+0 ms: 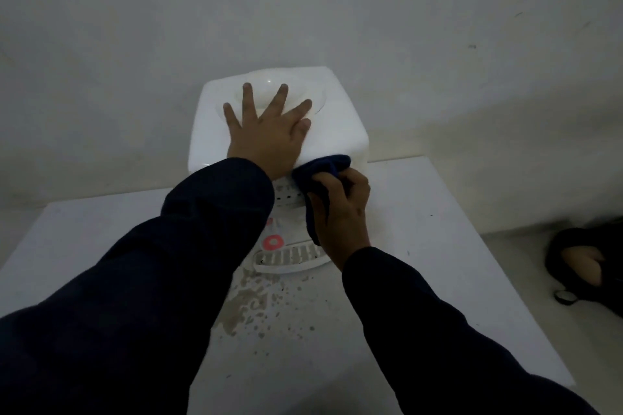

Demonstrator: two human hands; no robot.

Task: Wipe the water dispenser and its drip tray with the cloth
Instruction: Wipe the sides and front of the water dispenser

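A white tabletop water dispenser (pixel 340 125) stands against the wall with no bottle on it. My left hand (pixel 269 131) lies flat on its top, fingers spread over the round bottle well. My right hand (pixel 344 212) is closed on a dark blue cloth (pixel 323 168), pressed against the upper front right edge of the dispenser. Below, a red tap (pixel 272 242) shows, and the white slotted drip tray (pixel 290 258) sticks out at the base, partly hidden by my right wrist.
The dispenser sits on a white table (pixel 438 246) with brown stains and specks (pixel 249 300) in front of the tray. A plain wall rises behind. At the right, on the floor, lies a foot in a dark sandal (pixel 583 263).
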